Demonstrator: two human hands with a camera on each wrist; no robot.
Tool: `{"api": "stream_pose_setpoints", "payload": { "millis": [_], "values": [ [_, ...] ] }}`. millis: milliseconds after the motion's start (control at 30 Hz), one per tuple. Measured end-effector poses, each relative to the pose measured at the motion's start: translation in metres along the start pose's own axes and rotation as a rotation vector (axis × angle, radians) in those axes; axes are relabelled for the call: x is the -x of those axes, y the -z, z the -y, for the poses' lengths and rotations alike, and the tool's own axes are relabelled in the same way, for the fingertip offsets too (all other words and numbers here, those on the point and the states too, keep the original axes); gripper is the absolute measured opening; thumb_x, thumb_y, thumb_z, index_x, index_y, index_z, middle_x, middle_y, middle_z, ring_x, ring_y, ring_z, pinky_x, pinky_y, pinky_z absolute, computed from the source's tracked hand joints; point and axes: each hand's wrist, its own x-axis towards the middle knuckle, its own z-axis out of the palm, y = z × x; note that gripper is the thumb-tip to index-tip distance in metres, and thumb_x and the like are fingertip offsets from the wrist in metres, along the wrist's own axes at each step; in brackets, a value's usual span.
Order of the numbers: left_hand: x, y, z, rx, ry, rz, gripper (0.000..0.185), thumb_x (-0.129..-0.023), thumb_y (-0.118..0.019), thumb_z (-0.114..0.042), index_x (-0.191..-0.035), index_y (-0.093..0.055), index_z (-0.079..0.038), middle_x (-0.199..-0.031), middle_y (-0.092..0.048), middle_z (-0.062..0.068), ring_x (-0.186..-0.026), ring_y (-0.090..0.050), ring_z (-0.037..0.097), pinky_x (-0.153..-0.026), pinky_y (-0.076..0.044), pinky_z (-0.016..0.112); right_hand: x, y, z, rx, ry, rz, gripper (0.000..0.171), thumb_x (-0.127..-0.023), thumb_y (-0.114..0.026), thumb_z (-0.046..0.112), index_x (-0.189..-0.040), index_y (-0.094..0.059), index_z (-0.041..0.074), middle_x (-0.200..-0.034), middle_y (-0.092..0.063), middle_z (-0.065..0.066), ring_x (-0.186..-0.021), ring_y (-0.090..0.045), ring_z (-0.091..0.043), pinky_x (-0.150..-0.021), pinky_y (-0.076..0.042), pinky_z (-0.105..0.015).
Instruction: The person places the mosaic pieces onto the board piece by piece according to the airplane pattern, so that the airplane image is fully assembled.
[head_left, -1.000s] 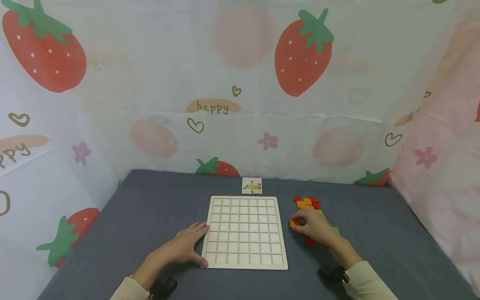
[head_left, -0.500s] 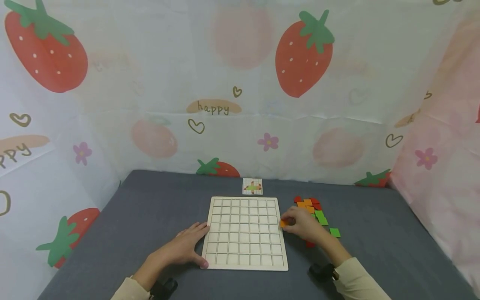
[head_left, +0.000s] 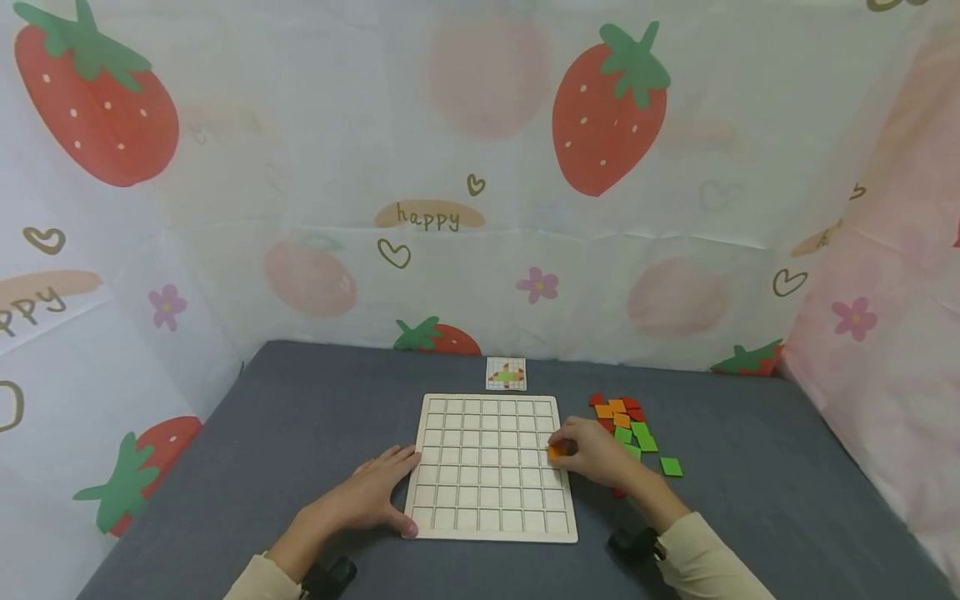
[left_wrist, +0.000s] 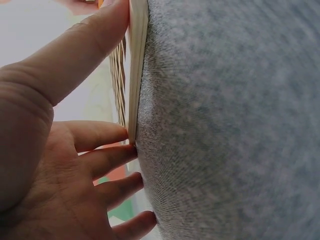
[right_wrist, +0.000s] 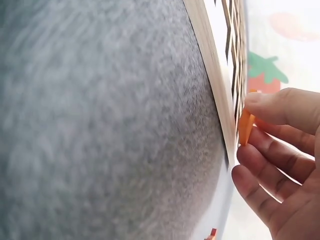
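Orange tile [right_wrist: 245, 125] in right fingers [head_left: 572, 432] — at board's edge [head_left: 569, 500]

Orange tile [right_wrist: 245, 127] partly hidden; card pattern [head_left: 506, 375] seems too small to tell

Pale strawberry-print cloth [head_left: 337, 125] behind and beside a grey table [head_left: 750, 467]
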Motion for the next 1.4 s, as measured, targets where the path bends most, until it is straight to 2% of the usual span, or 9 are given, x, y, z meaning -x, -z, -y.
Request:
{"api": "stream_pose_setpoints", "payload": {
  "millis": [567, 1400],
  "values": [
    [0.002, -0.001, 0.002, 0.014, -0.02, -0.004, 0.101, -0.059, -0.078, -0.045, -0.14, -0.032, -0.004, -0.147, -0.028, 0.014, -0.137, -0.02, 0.037, -0.104, -0.02, 0.06, -0.006, -0.004, 0.009, 0.073, 0.03, 0.063, 0.022, -0.076, -0.069, 0.015, -0.098, -0.07, 0.01, -0.088, -0.058, 0.004, -0.076, -0.049, -0.007, -0.066, -0.044, -0.021],
    [0.001, -0.001, 0.001, 0.003, -0.007, -0.005, 0.1, -0.06, -0.078, -0.043, -0.14, -0.032, -0.005, -0.147, -0.028, 0.014, -0.138, -0.019, 0.036, -0.105, -0.02, 0.059, -0.006, -0.005, 0.012, 0.096, 0.038, 0.058, 0.021, -0.076, -0.07, 0.016, -0.096, -0.071, 0.01, -0.088, -0.059, 0.002, -0.077, -0.05, -0.01, -0.067, -0.045, -0.024]
  ]
}}
